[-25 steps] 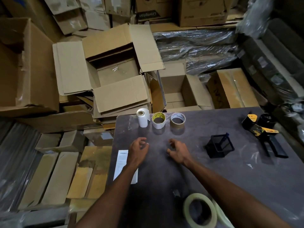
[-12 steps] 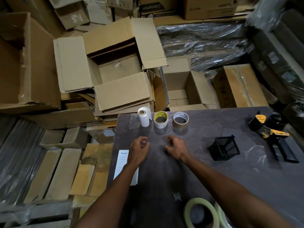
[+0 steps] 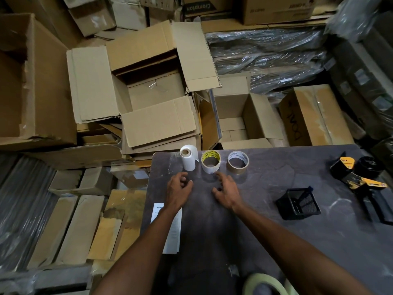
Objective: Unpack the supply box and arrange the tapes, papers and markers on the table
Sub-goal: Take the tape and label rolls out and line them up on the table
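Observation:
Three rolls stand in a row at the far left edge of the dark table [image 3: 265, 241]: a white paper roll [image 3: 188, 160], a white tape roll with a yellow inner label [image 3: 211, 161] and a brown tape roll [image 3: 237, 162]. My left hand [image 3: 178, 188] hovers just in front of the paper roll, fingers loosely curled, holding nothing. My right hand [image 3: 225, 190] hovers in front of the middle roll, fingers relaxed and apart. A white printed paper [image 3: 173, 228] lies under my left forearm. A pale masking tape roll [image 3: 263, 285] sits at the near edge.
A black mesh holder [image 3: 298, 204] lies tipped on the table's right half. A black and yellow tape dispenser [image 3: 359, 182] lies at the far right. An open cardboard box [image 3: 236, 120] stands beyond the table edge among several other boxes.
Both hands have edged slightly toward the rolls and my right fingers have spread a little. The rolls have not moved. The camera tilted, shifting the scene.

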Motion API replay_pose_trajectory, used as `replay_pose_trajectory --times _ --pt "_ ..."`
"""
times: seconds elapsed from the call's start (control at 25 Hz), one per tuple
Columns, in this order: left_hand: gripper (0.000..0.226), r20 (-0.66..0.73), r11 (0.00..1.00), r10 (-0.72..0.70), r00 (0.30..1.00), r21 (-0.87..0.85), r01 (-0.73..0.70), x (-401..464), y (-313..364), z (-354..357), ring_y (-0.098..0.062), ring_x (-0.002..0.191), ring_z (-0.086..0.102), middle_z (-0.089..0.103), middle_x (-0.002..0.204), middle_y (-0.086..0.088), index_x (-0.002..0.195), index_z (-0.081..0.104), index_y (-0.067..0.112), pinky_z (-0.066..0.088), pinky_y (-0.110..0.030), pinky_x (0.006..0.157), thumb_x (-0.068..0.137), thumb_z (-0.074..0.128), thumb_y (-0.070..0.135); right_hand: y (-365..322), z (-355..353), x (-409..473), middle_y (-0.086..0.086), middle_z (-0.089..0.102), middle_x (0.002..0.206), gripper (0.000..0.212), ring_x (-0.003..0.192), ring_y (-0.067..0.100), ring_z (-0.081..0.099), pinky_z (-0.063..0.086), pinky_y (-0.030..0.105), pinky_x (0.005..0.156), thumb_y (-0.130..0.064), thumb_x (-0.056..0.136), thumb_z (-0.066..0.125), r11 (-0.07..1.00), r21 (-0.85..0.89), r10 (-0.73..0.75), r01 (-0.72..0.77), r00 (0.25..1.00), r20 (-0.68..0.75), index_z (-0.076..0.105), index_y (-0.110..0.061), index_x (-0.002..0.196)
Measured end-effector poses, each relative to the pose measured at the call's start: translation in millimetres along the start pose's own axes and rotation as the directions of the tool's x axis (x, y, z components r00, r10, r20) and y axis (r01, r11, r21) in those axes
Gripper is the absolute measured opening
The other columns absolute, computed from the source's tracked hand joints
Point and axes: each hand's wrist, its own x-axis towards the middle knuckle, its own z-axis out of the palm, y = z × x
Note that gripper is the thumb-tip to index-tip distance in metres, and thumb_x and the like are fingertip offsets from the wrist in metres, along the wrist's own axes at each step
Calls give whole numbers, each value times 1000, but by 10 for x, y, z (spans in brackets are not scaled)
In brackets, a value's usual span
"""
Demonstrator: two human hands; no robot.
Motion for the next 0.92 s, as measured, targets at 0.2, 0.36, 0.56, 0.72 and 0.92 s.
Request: replay_pose_trajectory --times 0.2,0.36,0.56,0.72,0.92 --pt "40 -27 998 -40 999 -40 38 252 16 -36 -21 102 61 59 115 -7 125 56 16 53 -31 83 87 70 18 -3 -9 154 5 28 152 75 137 25 40 40 44 114 -29 90 66 1000 0 -9 9 1000 -2 24 -33 152" --pt "70 5 995 -83 997 -50 84 490 -74 -26 -28 125 54 56 136 -9 140 45 17 47 -49 104 79 79 26 -15 29 302 3 26 155 78 139 25 39 38 39 113 -25 90 67 1000 -4 -21 21 1000 11 22 -28 154" --pt "106 38 997 -57 998 -59 59 706 -31 -29 -28 142 36 40 153 -8 153 27 24 34 -53 114 66 86 36 -40 115 421 2 21 153 82 138 26 38 41 43 114 -24 89 68 1000 -16 -23 23 1000 5 19 -27 155" --pt "102 59 998 9 998 -65 -6 840 3 18 -25 132 46 48 146 -6 147 35 23 44 -52 106 60 89 34 0 143 471 2 22 150 82 135 25 39 41 40 113 -24 88 69 999 -30 -21 20 999 -30 21 -29 154" --pt "93 30 995 -22 999 -97 24 907 12 143 -25 121 56 56 137 -9 143 41 18 53 -47 98 63 90 19 50 125 519 1 23 151 79 136 24 38 43 42 112 -25 89 68 999 -24 -29 28 999 -28 23 -32 153"
